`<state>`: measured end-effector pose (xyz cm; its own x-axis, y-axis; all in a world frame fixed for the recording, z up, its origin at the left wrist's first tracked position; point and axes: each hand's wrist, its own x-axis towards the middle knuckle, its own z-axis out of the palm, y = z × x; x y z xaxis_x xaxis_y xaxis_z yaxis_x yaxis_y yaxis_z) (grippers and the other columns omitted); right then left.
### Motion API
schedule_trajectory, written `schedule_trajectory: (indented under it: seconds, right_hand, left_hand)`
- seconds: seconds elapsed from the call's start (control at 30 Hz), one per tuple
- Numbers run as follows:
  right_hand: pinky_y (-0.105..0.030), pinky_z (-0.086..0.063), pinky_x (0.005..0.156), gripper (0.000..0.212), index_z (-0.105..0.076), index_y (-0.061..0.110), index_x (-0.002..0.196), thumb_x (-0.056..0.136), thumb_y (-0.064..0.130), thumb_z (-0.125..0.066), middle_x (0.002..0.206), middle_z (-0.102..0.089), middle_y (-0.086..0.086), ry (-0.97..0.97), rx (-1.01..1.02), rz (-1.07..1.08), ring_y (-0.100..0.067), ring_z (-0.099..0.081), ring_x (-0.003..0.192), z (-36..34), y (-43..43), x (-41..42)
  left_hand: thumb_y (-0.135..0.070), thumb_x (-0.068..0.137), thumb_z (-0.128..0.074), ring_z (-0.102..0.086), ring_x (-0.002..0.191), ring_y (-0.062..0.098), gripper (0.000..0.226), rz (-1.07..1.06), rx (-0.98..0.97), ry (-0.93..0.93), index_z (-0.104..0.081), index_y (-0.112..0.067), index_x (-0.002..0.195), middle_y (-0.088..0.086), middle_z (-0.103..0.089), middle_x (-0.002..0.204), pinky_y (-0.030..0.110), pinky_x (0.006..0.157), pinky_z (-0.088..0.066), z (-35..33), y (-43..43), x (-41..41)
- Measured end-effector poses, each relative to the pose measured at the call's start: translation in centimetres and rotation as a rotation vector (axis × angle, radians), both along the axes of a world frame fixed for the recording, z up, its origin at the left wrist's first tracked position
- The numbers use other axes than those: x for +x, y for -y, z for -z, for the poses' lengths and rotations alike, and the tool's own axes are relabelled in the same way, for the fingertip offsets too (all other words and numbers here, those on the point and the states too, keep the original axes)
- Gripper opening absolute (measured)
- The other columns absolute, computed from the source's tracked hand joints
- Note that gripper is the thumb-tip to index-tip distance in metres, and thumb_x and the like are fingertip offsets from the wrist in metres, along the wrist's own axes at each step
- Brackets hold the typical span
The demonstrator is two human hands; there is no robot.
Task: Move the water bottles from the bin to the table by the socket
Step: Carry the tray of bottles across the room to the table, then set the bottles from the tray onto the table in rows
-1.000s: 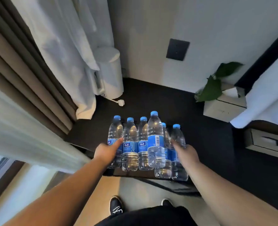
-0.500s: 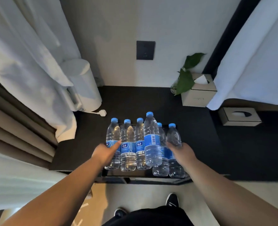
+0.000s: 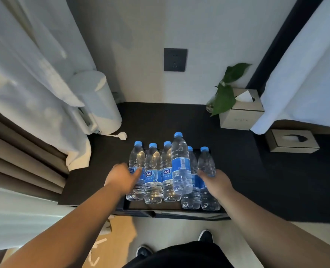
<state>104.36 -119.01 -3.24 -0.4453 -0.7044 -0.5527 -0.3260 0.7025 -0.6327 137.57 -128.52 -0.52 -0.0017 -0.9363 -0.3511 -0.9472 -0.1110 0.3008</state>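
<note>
Here, six water bottles (image 3: pixel 181 167), two hands (image 3: pixel 121 177).

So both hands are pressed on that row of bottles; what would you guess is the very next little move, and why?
Probably set the bottles down on the dark table under the socket and ease the grip. The left hand and right hand squeeze the row from both ends, with one bottle riding higher.

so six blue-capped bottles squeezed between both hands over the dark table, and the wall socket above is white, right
Not quite: the socket is dark grey, not white, as the head view shows. The rest holds: six blue-capped bottles sit pressed between the left hand and right hand over the dark table.
</note>
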Motion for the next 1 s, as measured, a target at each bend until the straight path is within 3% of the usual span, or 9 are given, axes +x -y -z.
schedule_trajectory:
  seconds: [0.1,0.2,0.3,0.4,0.47,0.53,0.7,0.8,1.0]
  right_hand:
    - [-0.033,-0.053,0.063,0.055,-0.074,0.015,0.093,0.086,0.069,-0.066,0.089,-0.074,-0.006,-0.068,0.038,-0.031,-0.023,-0.070,0.083,-0.1,0.2,-0.1]
    - [-0.038,-0.057,0.070,0.062,-0.072,0.015,0.086,0.081,0.076,-0.064,0.089,-0.072,-0.008,-0.177,0.081,-0.096,-0.027,-0.069,0.088,-0.3,0.3,-0.6]
    - [-0.034,-0.057,0.060,0.065,-0.072,0.015,0.090,0.075,0.078,-0.069,0.095,-0.071,-0.010,-0.152,0.102,-0.083,-0.024,-0.072,0.076,-0.5,0.4,-1.1]
    - [-0.043,-0.062,0.079,0.072,-0.068,0.011,0.109,0.079,0.076,-0.066,0.110,-0.065,-0.014,-0.209,0.135,-0.107,-0.031,-0.070,0.093,-0.7,0.7,-0.7]
    - [-0.045,-0.058,0.089,0.067,-0.063,0.013,0.120,0.086,0.070,-0.063,0.118,-0.057,-0.014,-0.265,0.099,-0.085,-0.034,-0.062,0.107,-1.1,0.8,-0.2]
    - [-0.043,-0.054,0.089,0.056,-0.062,0.015,0.116,0.091,0.065,-0.061,0.117,-0.053,-0.013,-0.304,0.041,-0.060,-0.033,-0.056,0.112,-1.6,1.1,0.4]
    - [-0.039,-0.051,0.075,0.031,-0.063,0.016,0.090,0.100,0.045,-0.058,0.100,-0.060,-0.012,-0.369,-0.165,-0.087,-0.030,-0.059,0.096,-3.2,2.3,1.1]
    - [-0.034,-0.042,0.069,0.034,-0.051,0.022,0.070,0.101,0.035,-0.057,0.085,-0.061,-0.007,-0.372,-0.249,-0.102,-0.026,-0.058,0.086,-4.2,3.1,1.6]
    - [-0.039,-0.052,0.078,0.022,-0.073,0.018,0.096,0.102,0.034,-0.059,0.091,-0.066,0.004,-0.396,-0.284,-0.136,-0.021,-0.059,0.097,-4.1,3.4,2.6]
  left_hand:
    - [-0.065,0.087,-0.062,-0.061,0.065,0.016,0.050,0.041,0.042,0.006,-0.059,-0.016,0.080,0.003,-0.064,0.078,0.028,0.049,-0.036,-0.5,0.9,-0.5]
    - [-0.068,0.085,-0.063,-0.065,0.082,0.023,0.061,0.032,0.089,0.068,-0.061,-0.009,0.103,0.010,-0.064,0.101,0.030,0.063,-0.046,-0.2,0.7,-1.5]
    - [-0.070,0.085,-0.062,-0.066,0.092,0.026,0.069,-0.028,0.095,0.059,-0.058,-0.009,0.116,0.012,-0.063,0.114,0.032,0.069,-0.049,0.7,-0.2,-1.7]
    - [-0.073,0.084,-0.060,-0.067,0.098,0.029,0.071,-0.077,0.068,0.031,-0.056,-0.011,0.119,0.010,-0.062,0.119,0.036,0.075,-0.054,1.1,-0.6,-1.5]
    - [-0.073,0.084,-0.059,-0.067,0.098,0.027,0.070,-0.085,0.076,0.011,-0.055,-0.013,0.119,0.008,-0.063,0.117,0.037,0.077,-0.056,1.0,-0.7,-1.5]
    - [-0.073,0.083,-0.060,-0.067,0.091,0.024,0.064,-0.097,0.076,-0.032,-0.055,-0.016,0.113,0.004,-0.064,0.110,0.038,0.075,-0.058,0.8,-0.6,-1.3]
    - [-0.067,0.085,-0.060,-0.064,0.081,0.018,0.051,-0.096,0.039,-0.061,-0.054,-0.021,0.106,0.000,-0.063,0.101,0.034,0.064,-0.051,0.1,0.9,-0.8]
    - [-0.064,0.087,-0.060,-0.063,0.082,0.018,0.048,-0.054,0.022,-0.042,-0.054,-0.020,0.106,0.001,-0.065,0.099,0.033,0.064,-0.049,-0.1,1.9,-0.6]
    - [-0.068,0.085,-0.059,-0.064,0.079,0.016,0.048,-0.025,0.035,-0.045,-0.057,-0.022,0.101,-0.004,-0.066,0.088,0.031,0.060,-0.049,0.0,2.4,0.0]
